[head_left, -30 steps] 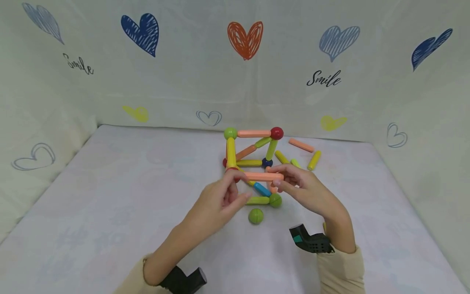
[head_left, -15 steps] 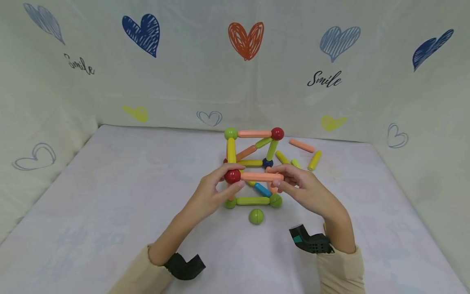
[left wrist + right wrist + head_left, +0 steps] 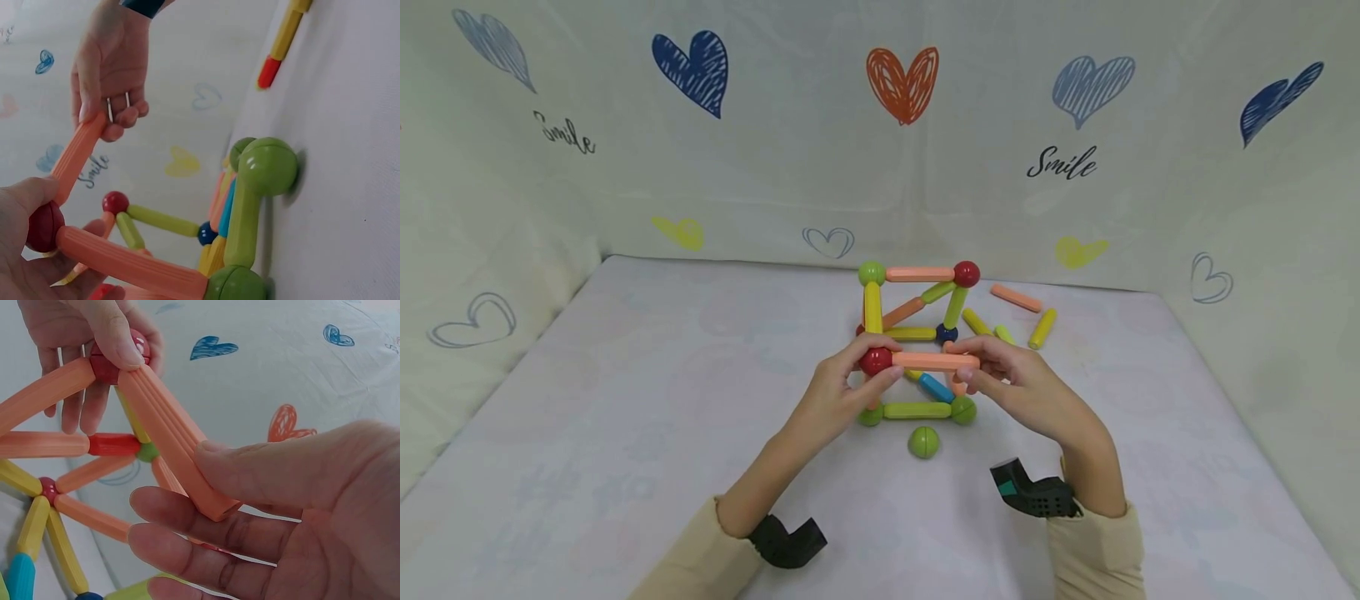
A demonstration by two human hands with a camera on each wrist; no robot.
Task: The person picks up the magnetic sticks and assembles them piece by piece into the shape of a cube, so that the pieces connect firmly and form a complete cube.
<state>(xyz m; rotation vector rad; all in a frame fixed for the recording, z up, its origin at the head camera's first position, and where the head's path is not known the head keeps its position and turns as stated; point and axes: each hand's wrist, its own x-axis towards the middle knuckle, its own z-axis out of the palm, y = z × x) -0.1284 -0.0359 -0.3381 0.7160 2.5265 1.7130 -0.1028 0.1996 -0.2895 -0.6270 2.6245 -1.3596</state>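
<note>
A frame of coloured rods and balls stands on the white table. At its near upper-left corner my left hand [image 3: 827, 392] pinches a red ball [image 3: 876, 361] between thumb and fingers. An orange rod [image 3: 928, 361] runs level from that ball to the right. Its far end is held by my right hand [image 3: 1026, 379], thumb on one side and fingers on the other; no ball sits on that end in the right wrist view. Below, a lime rod [image 3: 917, 410] joins two green balls. Another orange rod [image 3: 134, 262] links the red ball to a lower green ball [image 3: 237, 287].
A loose green ball [image 3: 923, 442] lies just in front of the frame. Behind my right hand are several loose rods, among them an orange rod [image 3: 1016, 297] and a yellow rod [image 3: 1042, 327]. A cloth printed with hearts hangs behind the table.
My left hand has shifted slightly left from the rod's left end, and its thumb and fingers now sit around the red ball, uncovering it. My right hand keeps its grip on the rod.
</note>
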